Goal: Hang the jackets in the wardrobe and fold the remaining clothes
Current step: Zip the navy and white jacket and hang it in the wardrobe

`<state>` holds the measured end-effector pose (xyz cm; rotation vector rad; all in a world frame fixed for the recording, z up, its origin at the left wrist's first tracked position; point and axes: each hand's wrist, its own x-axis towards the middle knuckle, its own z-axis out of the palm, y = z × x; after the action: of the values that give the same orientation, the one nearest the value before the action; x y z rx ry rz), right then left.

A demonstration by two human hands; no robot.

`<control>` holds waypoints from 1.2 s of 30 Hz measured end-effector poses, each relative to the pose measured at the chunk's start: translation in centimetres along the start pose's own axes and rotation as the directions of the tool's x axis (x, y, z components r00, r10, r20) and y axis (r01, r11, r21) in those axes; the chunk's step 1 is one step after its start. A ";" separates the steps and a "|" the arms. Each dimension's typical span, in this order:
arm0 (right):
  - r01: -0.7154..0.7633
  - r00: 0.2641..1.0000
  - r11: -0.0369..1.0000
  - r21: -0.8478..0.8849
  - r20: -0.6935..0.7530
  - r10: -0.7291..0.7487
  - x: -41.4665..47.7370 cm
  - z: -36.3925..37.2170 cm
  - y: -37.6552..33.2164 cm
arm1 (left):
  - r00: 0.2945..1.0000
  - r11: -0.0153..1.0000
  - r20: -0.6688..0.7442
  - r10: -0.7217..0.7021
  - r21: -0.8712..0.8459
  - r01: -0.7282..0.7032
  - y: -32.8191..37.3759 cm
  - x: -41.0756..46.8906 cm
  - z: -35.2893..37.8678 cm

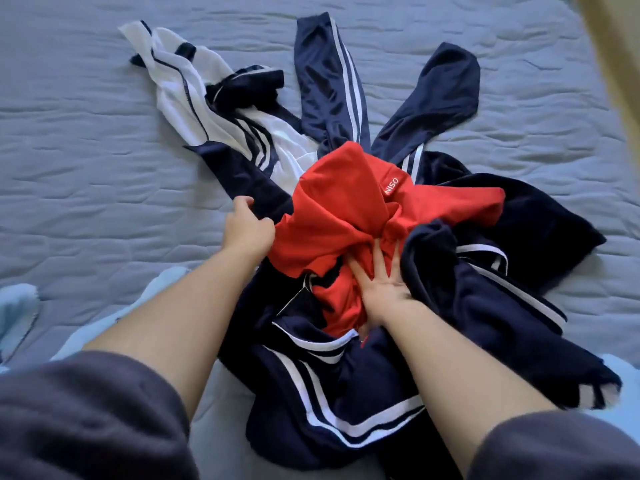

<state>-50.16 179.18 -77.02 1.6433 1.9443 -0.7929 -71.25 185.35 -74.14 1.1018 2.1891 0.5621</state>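
Red garment (346,209): crumpled on top of the clothes pile, between the 2 hands.
Left hand (247,226): at the red garment's left edge, fingers curled, gripping that edge.
Right hand (381,282): on the red garment's near part, palm down, fingers spread straight and pressing the cloth.
Navy striped clothes (346,393): heaped under and around the red garment, nearer and right of it.
White jacket (180,84): beyond the red garment, to its left.
Bed (86,150): pale blue quilted cover beneath everything.

Soft, cool daylight, shadows faint; wide-angle bend at the edges, sleeves (86,417) blurred near the bed (86,140).
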 end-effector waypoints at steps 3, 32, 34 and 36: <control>0.048 0.999 0.998 0.045 0.017 -0.049 1.5 0.4 0.8 | 0.940 0.871 0.024 -0.341 -0.367 0.325 1.2 3.2 1.3; 0.194 0.878 0.980 0.042 -0.453 -0.155 -22.3 -16.5 -8.3 | 0.982 0.778 -0.159 0.098 -0.603 -0.175 18.8 -18.8 -25.5; 0.338 0.819 0.898 0.281 -0.559 -0.133 -27.1 -20.8 -10.0 | 0.983 0.763 -0.129 0.129 -0.620 -0.182 21.8 -22.9 -28.1; 0.501 0.772 0.741 0.447 -0.617 -0.150 -32.3 -25.2 -11.6 | 0.973 0.767 -0.117 0.200 -0.600 -0.230 25.0 -27.1 -31.5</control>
<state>-55.70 172.28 -35.39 2.0661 2.6558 -1.2960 -66.38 174.10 -27.24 0.9756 1.7079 1.3048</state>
